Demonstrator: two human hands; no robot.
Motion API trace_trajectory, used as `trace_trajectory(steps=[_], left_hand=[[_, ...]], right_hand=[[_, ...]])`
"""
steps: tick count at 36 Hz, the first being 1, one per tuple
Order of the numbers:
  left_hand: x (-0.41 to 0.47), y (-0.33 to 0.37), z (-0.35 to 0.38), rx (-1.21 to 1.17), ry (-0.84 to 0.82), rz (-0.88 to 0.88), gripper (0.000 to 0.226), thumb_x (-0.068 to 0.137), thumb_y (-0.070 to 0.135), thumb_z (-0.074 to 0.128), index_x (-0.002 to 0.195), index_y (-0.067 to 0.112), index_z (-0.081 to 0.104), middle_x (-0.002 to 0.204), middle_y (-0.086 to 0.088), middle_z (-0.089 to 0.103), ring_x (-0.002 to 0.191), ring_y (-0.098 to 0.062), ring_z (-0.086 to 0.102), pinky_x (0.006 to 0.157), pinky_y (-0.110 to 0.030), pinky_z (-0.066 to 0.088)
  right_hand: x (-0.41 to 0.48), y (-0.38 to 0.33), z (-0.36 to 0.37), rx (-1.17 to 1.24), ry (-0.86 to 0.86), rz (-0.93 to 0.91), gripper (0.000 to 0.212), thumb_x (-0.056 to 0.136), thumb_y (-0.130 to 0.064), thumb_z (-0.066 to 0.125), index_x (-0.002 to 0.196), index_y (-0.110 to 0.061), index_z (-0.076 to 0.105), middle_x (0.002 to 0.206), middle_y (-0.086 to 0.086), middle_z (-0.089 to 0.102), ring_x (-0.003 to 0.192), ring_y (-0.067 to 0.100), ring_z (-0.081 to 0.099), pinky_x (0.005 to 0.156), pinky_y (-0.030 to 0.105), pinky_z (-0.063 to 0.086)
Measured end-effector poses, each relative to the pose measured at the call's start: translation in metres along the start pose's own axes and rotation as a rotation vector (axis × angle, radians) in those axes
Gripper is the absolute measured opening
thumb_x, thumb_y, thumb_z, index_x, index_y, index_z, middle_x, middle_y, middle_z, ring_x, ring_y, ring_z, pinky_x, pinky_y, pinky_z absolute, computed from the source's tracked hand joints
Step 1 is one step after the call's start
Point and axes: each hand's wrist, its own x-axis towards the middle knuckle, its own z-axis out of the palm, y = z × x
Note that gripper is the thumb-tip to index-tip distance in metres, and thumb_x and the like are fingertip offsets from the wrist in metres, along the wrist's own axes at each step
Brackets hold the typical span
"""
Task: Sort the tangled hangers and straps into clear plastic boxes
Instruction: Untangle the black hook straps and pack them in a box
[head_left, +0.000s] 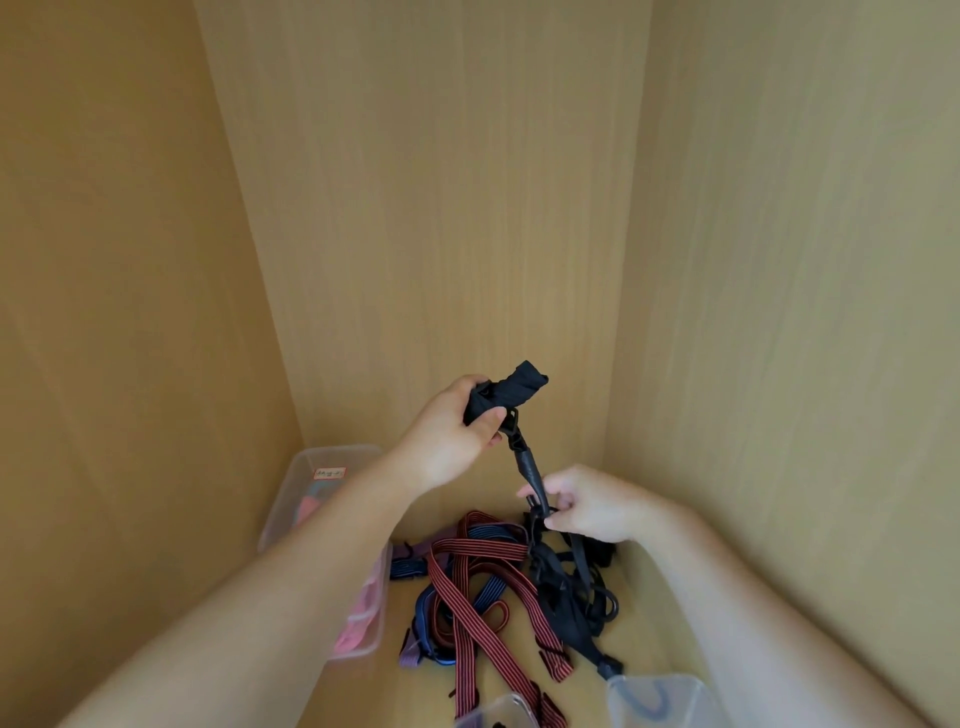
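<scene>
Black strap: a black strap (531, 470) runs taut between both hands, lifted off the pile, with a plastic clip visible just under the upper hand.
Left hand: the left hand (451, 435) is raised highest, fingers and thumb closed around a rolled bundle of black fabric (511, 391) at the strap's top end; the bundle sticks out to the right of the fist.
Right hand: the right hand (582, 506) sits lower and to the right, fingertips pinched shut on the strap's lower part where it meets a black knot of webbing.
Tangle: directly below both hands lies the heap, with red-and-black striped elastic straps (480, 587) crossing over blue striped ones (485, 597), and black webbing with hooks (576, 597) under the right hand.
Purple strap: a purple strap end (410, 657) pokes out at the near left edge of the heap.
Left box: a clear plastic box with a label (332, 480) lies beneath the left forearm, pink items inside.
Near boxes: two more clear plastic boxes show at the bottom edge, one (498, 714) below the heap, another (657, 699) under the right forearm with something dark blue in it.
Surroundings: light wooden panels (467, 208) wall in the space beyond the hands.
</scene>
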Motion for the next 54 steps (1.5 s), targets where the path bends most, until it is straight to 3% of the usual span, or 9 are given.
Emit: trace_trajectory(steps=[6, 14, 23, 28, 33, 37, 42, 45, 54], left_hand=[[-0.003, -0.004, 0.002, 0.039, -0.017, -0.001, 0.037, 0.098, 0.019, 0.052, 0.134, 0.014, 0.044, 0.101, 0.002, 0.065, 0.08, -0.004, 0.069, 0.091, -0.034, 0.054], [-0.004, -0.003, 0.001, 0.062, -0.06, 0.047, 0.029, 0.098, 0.02, 0.051, 0.126, 0.025, 0.047, 0.103, 0.004, 0.067, 0.092, -0.008, 0.068, 0.097, -0.037, 0.05], [-0.011, 0.001, -0.002, 0.089, -0.14, 0.082, 0.031, 0.099, 0.019, 0.051, 0.126, 0.031, 0.044, 0.109, 0.012, 0.063, 0.098, 0.001, 0.064, 0.098, -0.024, 0.044], [-0.009, 0.0, -0.004, 0.092, -0.117, 0.094, 0.03, 0.097, 0.023, 0.053, 0.124, 0.034, 0.045, 0.11, 0.013, 0.063, 0.1, -0.001, 0.064, 0.1, -0.028, 0.044], [-0.007, -0.003, -0.004, 0.084, -0.099, 0.094, 0.03, 0.096, 0.022, 0.053, 0.121, 0.037, 0.046, 0.112, 0.01, 0.064, 0.105, -0.01, 0.064, 0.103, -0.035, 0.045], [-0.009, -0.001, -0.003, 0.032, -0.093, 0.128, 0.027, 0.098, 0.014, 0.051, 0.119, 0.032, 0.047, 0.105, 0.012, 0.062, 0.09, 0.004, 0.064, 0.091, -0.019, 0.045], [-0.008, 0.0, -0.006, 0.093, -0.039, 0.169, 0.029, 0.097, 0.016, 0.052, 0.119, 0.035, 0.045, 0.107, 0.016, 0.059, 0.101, -0.004, 0.058, 0.092, -0.018, 0.043], [-0.008, -0.005, -0.009, 0.214, 0.016, 0.2, 0.031, 0.097, 0.014, 0.052, 0.122, 0.031, 0.045, 0.111, 0.008, 0.056, 0.103, -0.014, 0.054, 0.089, -0.023, 0.043], [-0.01, -0.015, 0.006, 0.71, 0.128, 0.451, 0.046, 0.093, 0.019, 0.055, 0.138, 0.019, 0.043, 0.112, -0.005, 0.05, 0.109, -0.023, 0.043, 0.089, -0.028, 0.024]], right_hand=[[-0.002, -0.009, -0.008, -0.065, -0.002, 0.021, 0.026, 0.098, -0.015, 0.051, 0.115, -0.023, 0.07, 0.119, -0.009, 0.066, 0.102, 0.004, 0.06, 0.088, 0.015, 0.044], [0.005, -0.004, -0.002, 0.048, 0.015, 0.062, 0.025, 0.099, -0.023, 0.048, 0.076, -0.026, 0.058, 0.078, -0.014, 0.061, 0.075, 0.009, 0.057, 0.079, 0.028, 0.044], [0.005, -0.002, 0.004, 0.607, 0.06, 0.312, 0.032, 0.101, -0.014, 0.029, 0.086, -0.006, 0.057, 0.066, 0.005, 0.062, 0.063, 0.02, 0.056, 0.071, 0.031, 0.05], [0.008, 0.006, 0.004, 0.599, 0.055, 0.379, 0.029, 0.101, -0.022, 0.038, 0.118, -0.012, 0.06, 0.105, 0.008, 0.068, 0.094, 0.022, 0.063, 0.088, 0.035, 0.05], [0.005, -0.014, -0.002, 0.63, 0.346, 0.065, 0.032, 0.098, -0.008, 0.044, 0.1, -0.032, 0.065, 0.113, -0.009, 0.067, 0.108, 0.008, 0.061, 0.107, 0.038, 0.04], [-0.003, -0.039, -0.009, 0.704, 0.256, -0.153, 0.038, 0.094, -0.002, 0.054, 0.102, -0.038, 0.059, 0.102, -0.018, 0.067, 0.101, -0.005, 0.06, 0.096, 0.019, 0.043], [0.0, -0.044, -0.003, 0.602, 0.258, -0.11, 0.028, 0.089, 0.0, 0.063, 0.111, -0.018, 0.062, 0.098, 0.005, 0.07, 0.07, 0.012, 0.064, 0.092, 0.039, 0.054], [-0.001, -0.045, -0.003, 0.806, 0.265, -0.07, 0.033, 0.093, -0.002, 0.059, 0.124, -0.012, 0.055, 0.096, 0.009, 0.07, 0.052, 0.011, 0.046, 0.067, 0.027, 0.055], [0.004, -0.072, -0.014, 1.091, 0.266, 0.089, 0.059, 0.085, -0.065, 0.056, 0.112, -0.013, 0.063, 0.086, 0.014, 0.066, 0.042, 0.009, 0.034, 0.047, 0.025, 0.036]])
